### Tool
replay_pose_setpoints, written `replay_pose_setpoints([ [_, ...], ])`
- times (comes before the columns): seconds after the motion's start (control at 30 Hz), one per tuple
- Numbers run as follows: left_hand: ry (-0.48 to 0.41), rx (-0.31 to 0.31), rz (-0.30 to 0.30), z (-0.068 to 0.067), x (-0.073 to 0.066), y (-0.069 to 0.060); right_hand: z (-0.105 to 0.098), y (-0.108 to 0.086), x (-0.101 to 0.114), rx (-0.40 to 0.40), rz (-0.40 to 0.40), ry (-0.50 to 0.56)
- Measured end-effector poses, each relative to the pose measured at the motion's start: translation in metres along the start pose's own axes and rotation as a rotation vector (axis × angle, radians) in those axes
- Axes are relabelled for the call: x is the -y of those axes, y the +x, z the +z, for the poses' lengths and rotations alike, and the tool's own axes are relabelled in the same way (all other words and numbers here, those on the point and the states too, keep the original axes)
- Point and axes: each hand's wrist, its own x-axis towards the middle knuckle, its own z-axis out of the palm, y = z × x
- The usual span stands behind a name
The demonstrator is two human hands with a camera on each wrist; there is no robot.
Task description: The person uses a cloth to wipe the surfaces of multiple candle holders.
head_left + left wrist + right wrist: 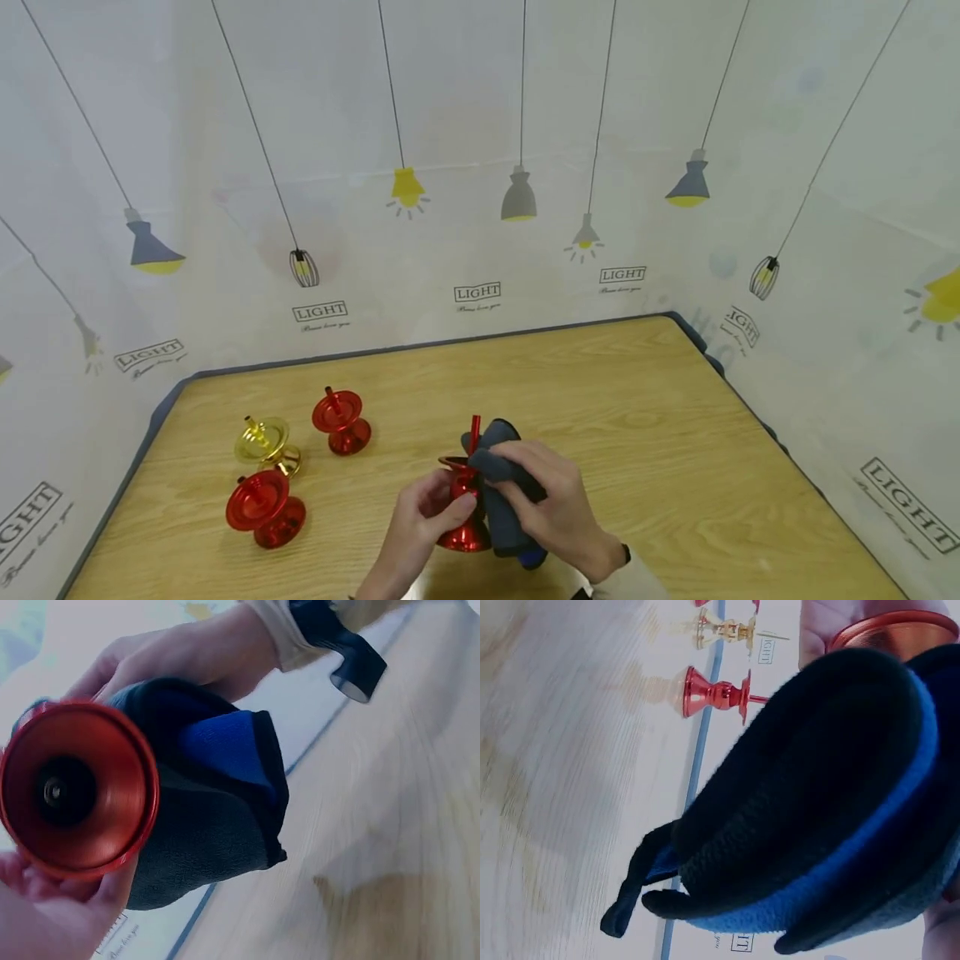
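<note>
Seemingly wiping a red candle holder (467, 482) with a folded dark blue cloth (504, 518), roughly upright above the near part of the table (675, 433). Gripping the holder by the waist in the left hand (422, 510); pinching the cloth in the right hand (553, 493), against the holder's side. Next, probably turn the holder to expose the side away from the cloth. Looks shiny and metallic, with flared base, wide dish, thin tube and hollow underside.

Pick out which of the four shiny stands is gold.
The gold stand, at left between a nearer red stand and a farther red stand; the held stand, in the left hand, is also red.
</note>
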Motion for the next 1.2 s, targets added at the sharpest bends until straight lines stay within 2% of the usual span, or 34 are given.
replay_pose_setpoints([
  [0.07, -0.055, 0.076, -0.016, -0.004, 0.001, 0.000, -0.001, 0.000, 0.001, 0.006, 0.019, 0.026],
  [0.13, -0.071, 0.132, -0.026, -0.007, 0.002, 0.001, -0.001, 0.000, 0.001, 0.007, 0.028, 0.037],
  [0.23, 0.001, 0.146, -0.007, -0.007, 0.002, 0.001, -0.001, 0.000, 0.000, 0.007, 0.019, 0.025],
  [0.27, 0.045, 0.123, 0.010, -0.005, 0.002, 0.001, -0.002, -0.001, 0.000, 0.005, 0.008, 0.009],
  [0.4, 0.193, -0.055, 0.064, 0.004, 0.002, -0.001, -0.001, 0.000, -0.002, -0.011, -0.079, -0.105],
  [0.5, 0.241, -0.168, 0.080, 0.009, 0.001, -0.002, 0.001, 0.002, -0.001, -0.008, -0.147, -0.192],
  [0.6, 0.252, -0.202, 0.082, 0.008, 0.001, -0.001, 0.003, 0.005, 0.001, 0.011, -0.170, -0.227],
  [0.7, 0.228, -0.204, 0.080, 0.006, 0.002, 0.000, 0.004, 0.005, 0.001, 0.023, -0.165, -0.213],
  [0.83, 0.187, -0.174, 0.071, 0.003, 0.004, 0.002, 0.004, 0.003, -0.002, 0.028, -0.122, -0.137],
  [0.97, 0.121, -0.114, 0.048, -0.002, 0.005, 0.003, 0.003, 0.001, -0.004, 0.024, -0.075, -0.068],
  [1.07, 0.048, -0.033, 0.022, -0.006, 0.005, 0.003, 0.002, 0.001, -0.005, 0.022, -0.031, -0.007],
  [1.2, -0.059, 0.126, 0.027, -0.014, 0.007, 0.003, 0.000, 0.002, -0.004, 0.016, 0.021, 0.092],
])
